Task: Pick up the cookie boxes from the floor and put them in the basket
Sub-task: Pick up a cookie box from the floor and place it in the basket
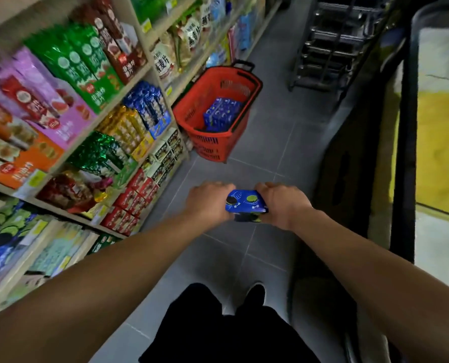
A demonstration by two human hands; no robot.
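box: glossy printed card
basket: red plastic, slotted walls
floor: matt grey tile
rack: dark metal

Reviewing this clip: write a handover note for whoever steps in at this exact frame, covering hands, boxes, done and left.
Left hand and right hand grip opposite ends of a small stack of blue cookie boxes, held above the grey floor.
The red basket stands ahead beside the shelves, apart from the hands.
Done: several blue boxes in the basket.
Left: carry the held stack forward and set it in the basket. No other boxes show on the visible floor; the part behind the arms and legs is hidden.
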